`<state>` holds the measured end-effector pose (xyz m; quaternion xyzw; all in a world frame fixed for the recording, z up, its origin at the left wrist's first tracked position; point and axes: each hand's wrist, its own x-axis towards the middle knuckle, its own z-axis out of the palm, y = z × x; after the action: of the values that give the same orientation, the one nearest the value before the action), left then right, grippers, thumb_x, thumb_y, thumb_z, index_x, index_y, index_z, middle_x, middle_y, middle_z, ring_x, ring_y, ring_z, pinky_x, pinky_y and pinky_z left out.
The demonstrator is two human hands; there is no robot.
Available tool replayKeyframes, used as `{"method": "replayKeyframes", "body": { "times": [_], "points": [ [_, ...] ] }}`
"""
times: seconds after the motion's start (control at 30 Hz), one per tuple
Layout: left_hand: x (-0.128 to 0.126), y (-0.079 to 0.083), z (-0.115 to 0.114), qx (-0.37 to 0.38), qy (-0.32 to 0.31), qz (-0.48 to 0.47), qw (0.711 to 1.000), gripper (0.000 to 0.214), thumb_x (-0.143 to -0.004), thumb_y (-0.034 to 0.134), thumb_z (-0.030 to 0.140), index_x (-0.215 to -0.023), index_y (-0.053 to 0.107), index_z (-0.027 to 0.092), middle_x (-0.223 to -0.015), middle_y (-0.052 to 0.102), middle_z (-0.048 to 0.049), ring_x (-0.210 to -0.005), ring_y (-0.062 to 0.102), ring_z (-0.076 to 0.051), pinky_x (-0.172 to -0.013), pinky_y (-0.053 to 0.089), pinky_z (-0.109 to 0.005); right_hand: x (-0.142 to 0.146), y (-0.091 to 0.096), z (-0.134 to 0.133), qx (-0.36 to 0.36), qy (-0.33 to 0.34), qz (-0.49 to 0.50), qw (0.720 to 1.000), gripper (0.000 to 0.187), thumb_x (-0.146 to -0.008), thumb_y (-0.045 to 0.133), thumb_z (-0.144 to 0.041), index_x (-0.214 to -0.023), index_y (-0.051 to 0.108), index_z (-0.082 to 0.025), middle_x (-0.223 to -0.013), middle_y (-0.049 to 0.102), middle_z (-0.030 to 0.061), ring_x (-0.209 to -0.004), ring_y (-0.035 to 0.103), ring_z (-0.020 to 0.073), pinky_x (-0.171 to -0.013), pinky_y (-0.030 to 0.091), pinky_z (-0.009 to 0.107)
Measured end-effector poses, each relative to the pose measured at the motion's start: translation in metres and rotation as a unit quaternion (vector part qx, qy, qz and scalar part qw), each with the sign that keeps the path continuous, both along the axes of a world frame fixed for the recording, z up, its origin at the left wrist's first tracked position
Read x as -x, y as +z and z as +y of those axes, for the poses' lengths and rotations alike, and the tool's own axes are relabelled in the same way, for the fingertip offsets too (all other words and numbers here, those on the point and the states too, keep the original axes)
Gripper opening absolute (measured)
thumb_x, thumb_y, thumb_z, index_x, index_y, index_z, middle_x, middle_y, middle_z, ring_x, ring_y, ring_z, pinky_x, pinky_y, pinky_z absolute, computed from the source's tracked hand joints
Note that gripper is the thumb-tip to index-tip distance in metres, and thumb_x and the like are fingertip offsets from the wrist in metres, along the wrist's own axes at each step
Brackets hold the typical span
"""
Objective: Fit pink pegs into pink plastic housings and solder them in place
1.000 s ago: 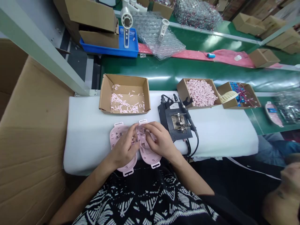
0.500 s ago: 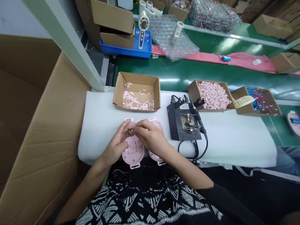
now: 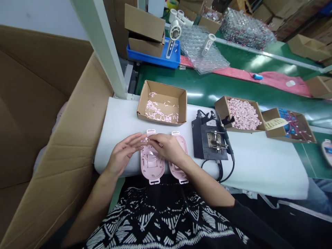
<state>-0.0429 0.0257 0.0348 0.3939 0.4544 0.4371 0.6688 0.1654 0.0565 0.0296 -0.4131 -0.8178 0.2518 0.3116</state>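
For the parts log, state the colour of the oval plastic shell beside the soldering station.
The oval plastic shell is pale pink, best seen in the head view.

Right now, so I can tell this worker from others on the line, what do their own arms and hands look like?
The left hand and right hand are bare and slim, with no gloves, and no ring or watch shows. Both forearms are bare. A black sleeve ends near the right elbow, and the top is black with white angular patterns.
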Motion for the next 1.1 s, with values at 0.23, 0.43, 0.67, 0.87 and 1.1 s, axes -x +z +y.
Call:
{"method": "replayKeyframes", "body": {
  "times": [0.23,0.43,0.67,0.87,1.1],
  "points": [
    [-0.002,-0.017,-0.002,-0.126,0.085,0.235,0.960,0.036,-0.088,0.058,0.028,-0.122,0.065,0.020,-0.125,0.071,-0.0097,-0.105,0.068,-0.023,-0.099,0.054,-0.045,0.001,-0.017,0.005,-0.025,0.041,-0.077,0.996,0.018,-0.096,0.056,-0.013,-0.107,0.070,-0.017,-0.104,0.074,0.0083,-0.094,0.068,0.0181,-0.086,0.056,0.032],
    [-0.005,-0.023,0.000,-0.262,0.048,0.407,0.874,0.025,-0.088,0.056,0.018,-0.103,0.076,0.024,-0.119,0.071,-0.0056,-0.116,0.058,-0.025,-0.111,0.043,-0.048,-0.003,-0.021,0.008,-0.065,0.078,-0.134,0.986,0.024,-0.097,0.051,-0.008,-0.108,0.070,-0.018,-0.109,0.069,0.0087,-0.100,0.056,0.0212,-0.093,0.051,0.037],
    [-0.008,-0.027,-0.004,-0.342,0.006,0.487,0.803,0.025,-0.091,0.057,0.019,-0.104,0.077,0.024,-0.126,0.066,-0.0069,-0.119,0.052,-0.027,-0.109,0.045,-0.047,-0.006,-0.011,0.005,-0.071,0.091,-0.155,0.981,0.029,-0.090,0.053,-0.004,-0.109,0.070,-0.017,-0.116,0.066,0.0085,-0.102,0.052,0.0230,-0.096,0.050,0.038],
    [-0.013,-0.023,-0.004,-0.361,-0.039,0.524,0.770,0.027,-0.088,0.059,0.020,-0.107,0.078,0.027,-0.133,0.063,-0.0066,-0.121,0.050,-0.031,-0.107,0.046,-0.052,-0.011,-0.010,0.006,-0.058,0.059,-0.160,0.984,0.031,-0.089,0.056,-0.006,-0.111,0.071,-0.019,-0.123,0.063,0.0097,-0.112,0.051,0.0260,-0.097,0.048,0.043],
    [-0.013,-0.019,-0.002,-0.348,-0.084,0.562,0.746,0.029,-0.090,0.059,0.022,-0.112,0.076,0.029,-0.141,0.060,-0.0068,-0.125,0.047,-0.034,-0.105,0.046,-0.055,-0.009,-0.008,0.004,-0.036,0.048,-0.198,0.978,0.032,-0.090,0.058,-0.008,-0.115,0.072,-0.023,-0.132,0.061,0.0070,-0.120,0.050,0.0272,-0.096,0.047,0.043]
  ]
}}
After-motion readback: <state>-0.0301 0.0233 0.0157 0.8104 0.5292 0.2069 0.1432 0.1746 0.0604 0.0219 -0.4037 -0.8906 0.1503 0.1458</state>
